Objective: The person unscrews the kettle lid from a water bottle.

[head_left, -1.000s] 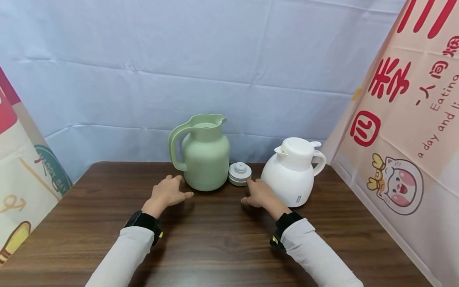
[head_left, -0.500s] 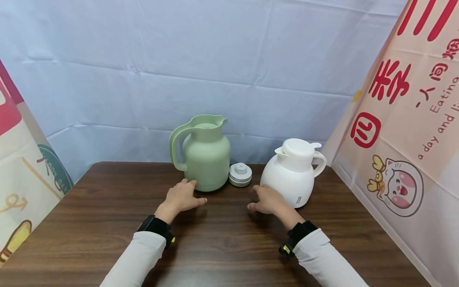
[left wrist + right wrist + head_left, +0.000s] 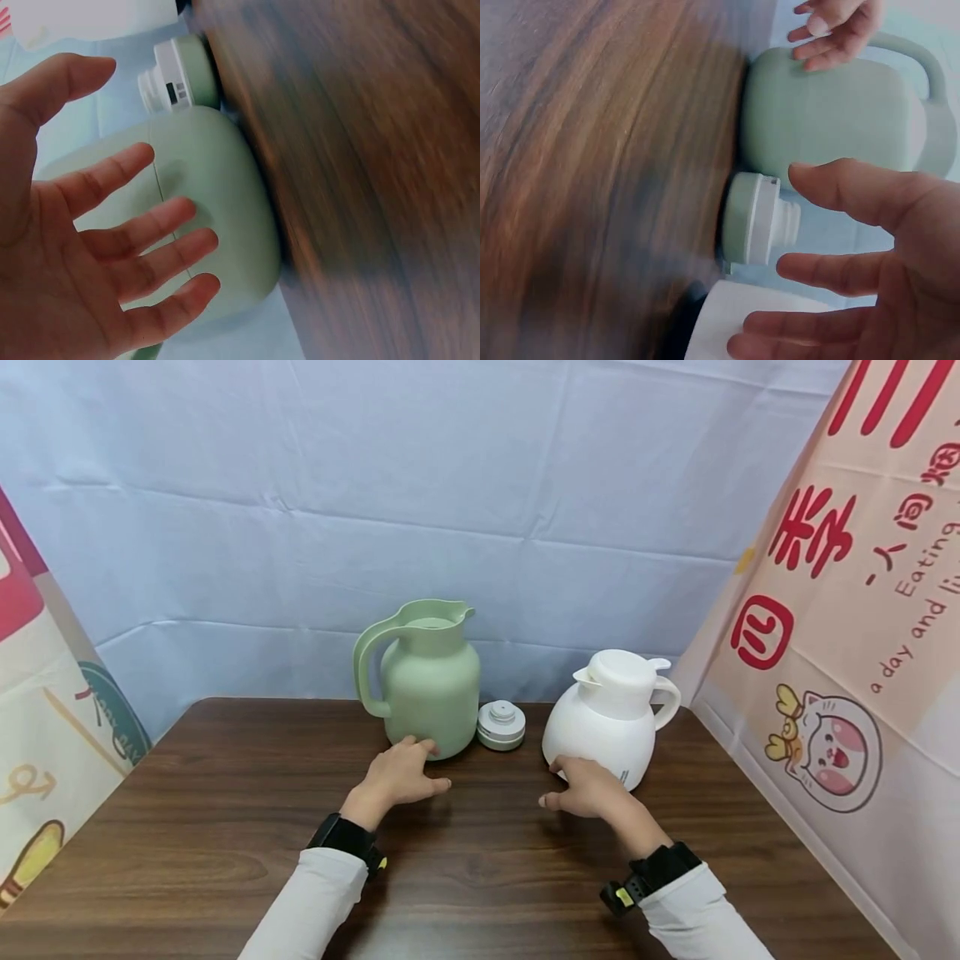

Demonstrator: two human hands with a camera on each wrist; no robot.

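A green jug [image 3: 431,693] with a tall looped handle stands upright at the back of the table. Beside its base sits a round lid [image 3: 501,723], white on top with a green lower part. Farther right stands a white jug [image 3: 603,731], its cap on and its handle to the right. My left hand [image 3: 397,777] is in front of the green jug; its fingers are spread and hold nothing in the left wrist view. In front of the white jug is my right hand [image 3: 588,789], fingers loosely extended around nothing. Whether it touches that jug cannot be told.
The dark wooden table [image 3: 465,877] extends toward me and to both sides. A pale blue cloth [image 3: 315,527] hangs behind it. A printed cloth [image 3: 840,677] borders the right side, and another printed cloth [image 3: 52,718] the left.
Both hands have shifted to the right and slightly nearer to me. The left went from the green jug's left side to its front, the right from near the lid to the white jug.
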